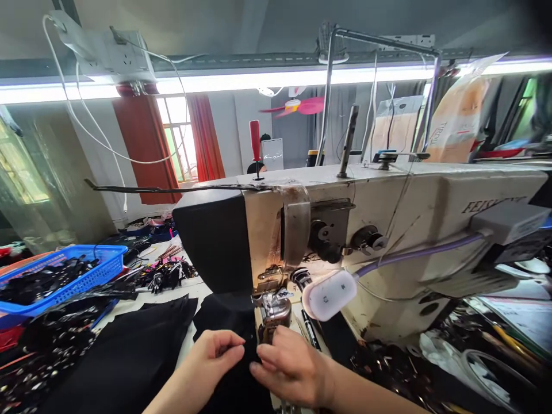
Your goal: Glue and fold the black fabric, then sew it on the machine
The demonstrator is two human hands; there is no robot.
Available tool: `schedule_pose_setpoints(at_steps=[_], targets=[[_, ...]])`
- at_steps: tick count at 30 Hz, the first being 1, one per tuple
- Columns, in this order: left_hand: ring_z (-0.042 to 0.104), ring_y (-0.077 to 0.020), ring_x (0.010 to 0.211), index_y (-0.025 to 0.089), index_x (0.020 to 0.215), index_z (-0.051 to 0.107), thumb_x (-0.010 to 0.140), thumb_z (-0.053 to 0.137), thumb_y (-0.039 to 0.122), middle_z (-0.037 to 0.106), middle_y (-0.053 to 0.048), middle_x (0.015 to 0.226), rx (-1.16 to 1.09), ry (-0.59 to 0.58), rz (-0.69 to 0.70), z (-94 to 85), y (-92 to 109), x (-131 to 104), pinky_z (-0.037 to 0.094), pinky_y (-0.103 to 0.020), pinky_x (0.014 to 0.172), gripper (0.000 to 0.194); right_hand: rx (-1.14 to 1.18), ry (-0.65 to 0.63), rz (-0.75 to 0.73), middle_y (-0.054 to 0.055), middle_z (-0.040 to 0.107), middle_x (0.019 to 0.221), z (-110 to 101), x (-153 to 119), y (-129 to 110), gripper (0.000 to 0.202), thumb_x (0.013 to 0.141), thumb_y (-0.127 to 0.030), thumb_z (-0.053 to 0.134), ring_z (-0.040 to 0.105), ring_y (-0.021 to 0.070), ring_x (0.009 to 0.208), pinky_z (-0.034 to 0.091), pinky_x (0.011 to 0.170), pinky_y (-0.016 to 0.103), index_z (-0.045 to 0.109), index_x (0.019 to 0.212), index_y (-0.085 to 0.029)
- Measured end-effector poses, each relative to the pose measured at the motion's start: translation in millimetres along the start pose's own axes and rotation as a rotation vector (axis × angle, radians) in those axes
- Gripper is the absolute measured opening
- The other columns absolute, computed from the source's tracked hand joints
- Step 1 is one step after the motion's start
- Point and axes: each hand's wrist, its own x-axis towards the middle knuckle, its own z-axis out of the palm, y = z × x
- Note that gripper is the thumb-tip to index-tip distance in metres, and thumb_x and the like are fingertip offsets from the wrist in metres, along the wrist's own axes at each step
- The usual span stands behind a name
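A sewing machine with a cream body and a dark end cover stands before me. Just in front of its presser foot area are both my hands. My left hand has thumb and forefinger pinched together over black fabric; whatever lies between the fingertips is too small to make out. Close beside it, my right hand is closed with curled fingers, and its contents are hidden. The black fabric runs under both hands towards the machine's needle end. A white lamp on a purple flexible arm hangs above my right hand.
Stacked black cloth lies left, near a blue basket of dark parts. Loose dark pieces and a clear plastic bag lie right. A red-handled screwdriver stands upright on the machine. A marker pen lies behind my right hand.
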Motion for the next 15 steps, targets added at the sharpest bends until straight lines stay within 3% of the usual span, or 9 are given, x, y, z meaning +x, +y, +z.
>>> schedule_pose_setpoints(at_steps=[3,6,8,15], targets=[[0.060,-0.0233,0.080,0.020,0.080,0.073,0.071,0.060,0.046,0.069,-0.002,0.077,-0.010,0.038,0.034,11.0,15.3,14.1,0.046,-0.033,0.076,0.031,0.031,0.036,0.076,0.008,0.072,0.087,-2.7,-10.0,8.7,0.022,0.092,-0.011,0.052,0.061,0.0154,0.061,0.047,0.055,0.029,0.065,0.109,-0.015],[0.061,-0.0218,0.079,0.018,0.079,0.071,0.076,0.061,0.047,0.070,-0.003,0.078,-0.137,-0.051,0.068,21.6,19.2,20.9,0.046,-0.030,0.074,0.030,0.089,0.160,0.331,0.010,0.070,0.092,1.3,-21.2,12.2,0.032,0.094,-0.013,0.047,0.067,0.0193,0.081,0.054,0.068,0.030,0.058,0.124,-0.016],[0.060,-0.0199,0.076,0.018,0.078,0.070,0.079,0.061,0.049,0.070,-0.003,0.076,-0.195,-0.121,0.087,27.8,17.7,20.8,0.046,-0.028,0.073,0.032,0.153,0.208,0.447,0.009,0.069,0.089,3.9,-23.0,11.6,0.033,0.092,-0.009,0.049,0.067,0.0183,0.082,0.055,0.071,0.028,0.059,0.122,-0.018],[0.056,-0.0162,0.072,0.019,0.078,0.069,0.079,0.063,0.056,0.066,0.000,0.074,-0.250,-0.162,0.087,37.2,13.8,13.3,0.045,-0.024,0.069,0.037,0.402,0.098,0.493,0.009,0.065,0.085,-7.8,-8.0,2.5,0.024,0.091,-0.008,0.047,0.063,0.0156,0.077,0.052,0.067,0.024,0.062,0.109,-0.014]])
